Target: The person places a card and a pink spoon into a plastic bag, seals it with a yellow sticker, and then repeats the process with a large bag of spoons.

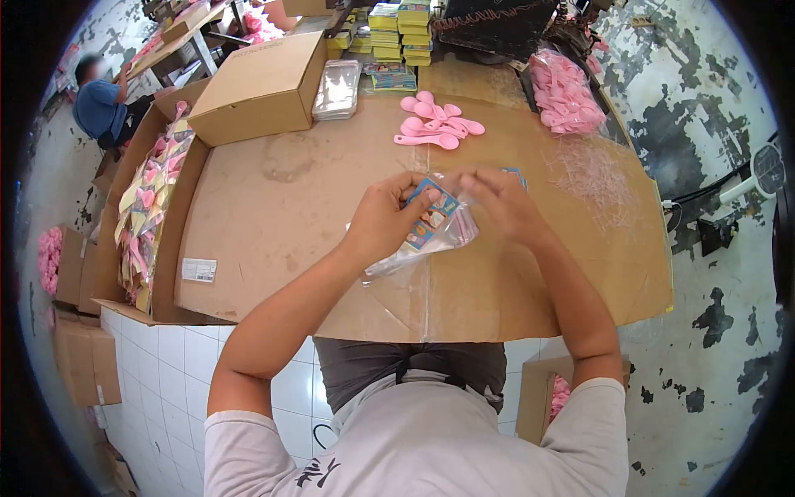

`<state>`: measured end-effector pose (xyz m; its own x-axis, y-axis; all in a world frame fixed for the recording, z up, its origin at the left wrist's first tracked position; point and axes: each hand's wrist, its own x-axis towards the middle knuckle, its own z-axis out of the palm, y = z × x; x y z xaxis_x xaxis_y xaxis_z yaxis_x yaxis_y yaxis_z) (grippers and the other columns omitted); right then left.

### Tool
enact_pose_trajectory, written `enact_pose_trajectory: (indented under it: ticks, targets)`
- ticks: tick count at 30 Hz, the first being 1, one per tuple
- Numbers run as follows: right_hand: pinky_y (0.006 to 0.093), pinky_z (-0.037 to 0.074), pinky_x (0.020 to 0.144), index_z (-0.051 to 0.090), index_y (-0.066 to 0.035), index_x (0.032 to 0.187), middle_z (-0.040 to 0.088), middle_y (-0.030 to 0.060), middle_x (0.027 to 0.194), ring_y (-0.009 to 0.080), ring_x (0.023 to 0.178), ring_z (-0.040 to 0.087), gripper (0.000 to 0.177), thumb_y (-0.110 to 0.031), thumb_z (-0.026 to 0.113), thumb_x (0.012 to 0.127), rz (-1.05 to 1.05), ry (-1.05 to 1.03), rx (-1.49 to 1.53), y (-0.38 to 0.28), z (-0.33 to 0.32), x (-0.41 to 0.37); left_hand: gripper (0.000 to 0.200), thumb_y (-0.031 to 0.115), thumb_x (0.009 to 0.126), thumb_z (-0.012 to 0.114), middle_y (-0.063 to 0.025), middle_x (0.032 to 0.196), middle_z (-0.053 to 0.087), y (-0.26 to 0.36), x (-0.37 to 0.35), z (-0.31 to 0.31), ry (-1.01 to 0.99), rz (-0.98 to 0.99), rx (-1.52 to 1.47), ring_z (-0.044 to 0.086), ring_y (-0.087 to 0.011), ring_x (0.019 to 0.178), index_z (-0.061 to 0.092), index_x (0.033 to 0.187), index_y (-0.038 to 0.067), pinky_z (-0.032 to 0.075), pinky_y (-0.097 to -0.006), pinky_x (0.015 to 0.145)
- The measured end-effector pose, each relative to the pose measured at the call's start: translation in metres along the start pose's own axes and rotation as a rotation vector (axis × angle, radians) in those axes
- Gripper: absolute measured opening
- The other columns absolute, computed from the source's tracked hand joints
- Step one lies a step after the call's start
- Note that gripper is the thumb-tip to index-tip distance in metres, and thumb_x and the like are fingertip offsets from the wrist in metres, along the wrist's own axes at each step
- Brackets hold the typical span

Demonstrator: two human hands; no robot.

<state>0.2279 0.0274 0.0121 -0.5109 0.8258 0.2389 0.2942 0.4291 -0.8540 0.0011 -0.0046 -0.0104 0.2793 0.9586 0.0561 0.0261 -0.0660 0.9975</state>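
My left hand is closed on a small blue printed card, thumb on its face. Clear plastic bags lie beneath the card, over the middle of the cardboard-covered table. Just right of the card is my right hand, its fingers bent and smeared by motion close to the card's upper corner. Part of another blue card shows behind that hand. Beyond both hands, several pink plastic spoons are piled on the cardboard.
An open box of packed pink pieces stands left, by a closed carton. Card stacks, clear bags and a bag of pink spoons sit at the back. Clear plastic strips lie right. A person sits far left.
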Motion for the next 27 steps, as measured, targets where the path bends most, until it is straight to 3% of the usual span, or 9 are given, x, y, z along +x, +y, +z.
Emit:
enact_pose_trajectory:
  ticks: [2,5,8,11,14,20,23,26,27]
  targets:
    - [0.0347,0.051,0.089,0.07,-0.002,0.113,0.071,0.0112,0.104,0.0214,0.099,0.066,0.022,-0.018,0.058,0.103,-0.03,0.071,0.01,0.016,-0.008,0.028,0.027,0.02,0.104,0.064,-0.0032,0.092,0.074,0.004,0.002,-0.003,0.053,-0.017,-0.073,0.066,-0.0044,0.078,0.065,0.122,-0.001,0.054,-0.0233,0.066]
    - [0.0387,0.05,0.093,0.071,-0.006,0.114,0.07,0.0144,0.111,0.0297,0.102,0.066,0.022,-0.018,0.063,0.098,-0.233,0.148,-0.444,0.037,-0.004,0.067,0.028,0.023,0.104,0.063,-0.0025,0.09,0.074,0.002,0.005,-0.004,0.116,0.008,-0.108,0.065,-0.0037,0.074,0.065,0.121,0.0,0.053,-0.0231,0.061]
    - [0.0431,0.046,0.099,0.068,-0.007,0.126,0.065,0.0143,0.125,0.0342,0.117,0.06,0.037,-0.022,0.067,0.092,-0.356,0.013,-0.797,0.066,0.0,0.081,0.026,0.022,0.104,0.063,-0.0017,0.087,0.074,-0.005,0.009,-0.008,0.107,0.004,-0.134,0.063,-0.002,0.07,0.066,0.118,0.0,0.05,-0.021,0.058]
    - [0.0433,0.046,0.099,0.068,-0.01,0.129,0.063,0.0135,0.128,0.0324,0.119,0.059,0.044,-0.02,0.071,0.086,-0.187,-0.038,-0.937,0.038,0.008,0.075,0.025,0.022,0.105,0.061,-0.0004,0.084,0.073,0.002,0.006,-0.009,0.085,-0.014,-0.159,0.061,-0.0012,0.067,0.066,0.116,0.0,0.048,-0.0198,0.057]
    - [0.0428,0.045,0.099,0.067,-0.011,0.131,0.063,0.0147,0.129,0.0337,0.118,0.059,0.045,-0.016,0.07,0.086,-0.461,0.092,-0.765,0.046,0.007,0.067,0.025,0.022,0.105,0.061,0.0007,0.083,0.072,0.002,0.005,-0.009,0.039,-0.013,-0.159,0.059,-0.0011,0.066,0.066,0.117,0.0,0.047,-0.02,0.057]
    - [0.042,0.043,0.102,0.062,-0.006,0.136,0.067,0.0147,0.125,0.0345,0.12,0.06,0.049,-0.027,0.069,0.092,-0.09,0.196,-0.542,0.034,-0.01,0.046,0.027,0.021,0.105,0.061,0.0008,0.09,0.073,-0.002,0.003,-0.003,-0.064,-0.03,-0.209,0.062,-0.0008,0.075,0.064,0.123,0.001,0.05,-0.0192,0.065]
    - [0.0374,0.046,0.1,0.06,-0.001,0.134,0.071,0.0094,0.115,0.0281,0.114,0.064,0.043,-0.026,0.064,0.1,-0.14,0.192,-0.138,0.021,-0.011,0.023,0.028,0.02,0.105,0.061,-0.002,0.096,0.074,0.009,-0.002,-0.002,-0.129,-0.036,-0.232,0.066,-0.0027,0.08,0.062,0.125,0.0,0.054,-0.0204,0.07]
    - [0.0344,0.053,0.092,0.061,0.0,0.129,0.07,0.006,0.109,0.0204,0.104,0.069,0.035,-0.024,0.059,0.104,0.325,0.132,0.061,-0.025,-0.013,0.003,0.03,0.018,0.105,0.062,-0.0046,0.1,0.075,0.009,-0.003,0.005,-0.17,-0.04,-0.27,0.068,-0.0048,0.083,0.061,0.127,-0.002,0.056,-0.022,0.072]
    - [0.0339,0.055,0.09,0.061,-0.001,0.128,0.069,0.0058,0.109,0.0195,0.102,0.069,0.033,-0.022,0.06,0.104,0.314,0.162,0.17,-0.019,-0.015,-0.003,0.03,0.018,0.104,0.063,-0.0053,0.101,0.076,0.007,-0.003,0.007,-0.179,-0.039,-0.286,0.069,-0.0055,0.084,0.06,0.127,-0.002,0.057,-0.0225,0.073]
